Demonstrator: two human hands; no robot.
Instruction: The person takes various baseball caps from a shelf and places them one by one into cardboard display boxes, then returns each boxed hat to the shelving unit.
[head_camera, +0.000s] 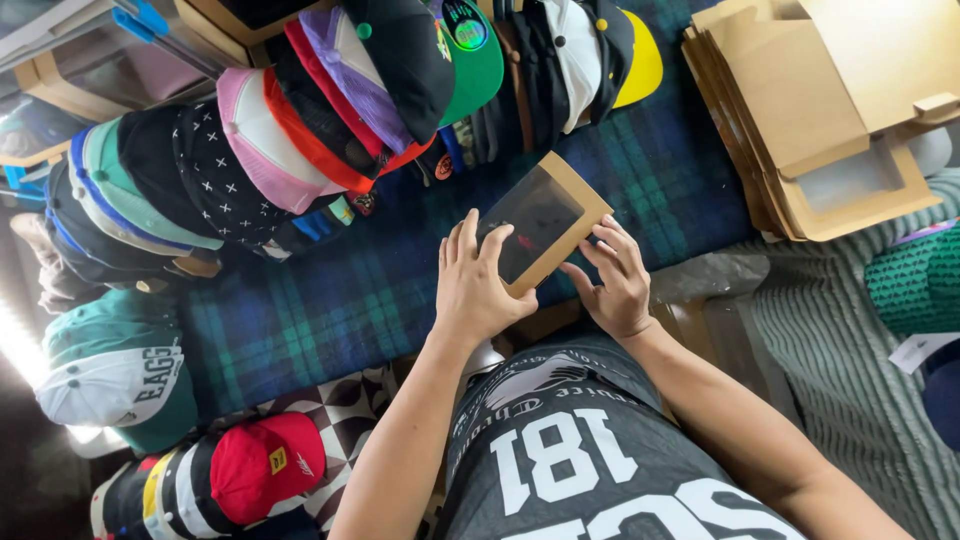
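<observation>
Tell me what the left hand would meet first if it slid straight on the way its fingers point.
The left hand already rests on the windowed cardboard box. Beyond that box, probably the row of stacked caps past the plaid blanket, though depth is unclear.
</observation>
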